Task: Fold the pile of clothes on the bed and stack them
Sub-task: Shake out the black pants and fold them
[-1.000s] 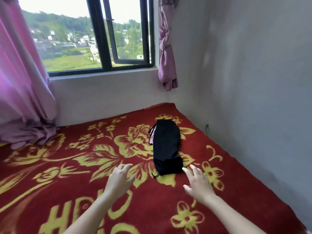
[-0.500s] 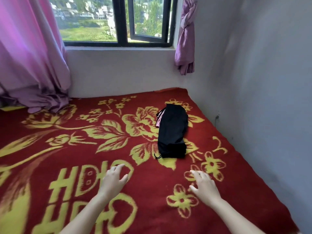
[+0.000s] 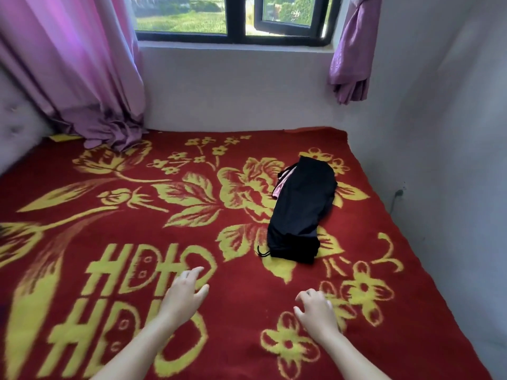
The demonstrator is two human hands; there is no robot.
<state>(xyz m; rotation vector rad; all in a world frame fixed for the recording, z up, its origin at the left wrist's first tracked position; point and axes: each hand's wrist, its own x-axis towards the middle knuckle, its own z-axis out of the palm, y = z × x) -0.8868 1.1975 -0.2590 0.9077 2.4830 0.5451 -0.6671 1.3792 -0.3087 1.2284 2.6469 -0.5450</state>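
A folded stack of clothes [image 3: 300, 209] lies on the red and yellow flowered bed cover [image 3: 153, 215], right of centre. Its top piece is black, with a pink edge showing at its left side and a drawstring at its near end. My left hand [image 3: 183, 296] hovers over the cover, fingers relaxed and holding nothing, well short of the stack. My right hand [image 3: 315, 311] hangs just below the stack's near end with loosely curled fingers and nothing in it. Neither hand touches the clothes.
A white wall [image 3: 439, 133] runs along the bed's right side, with a window [image 3: 236, 20] at the far end. A pink curtain [image 3: 68, 64] hangs at the back left and bunches onto the cover. A knotted curtain [image 3: 352, 56] hangs at the right.
Both hands have drawn back from the stack toward me, and the view has tilted down and to the left. The stack has stayed in place.
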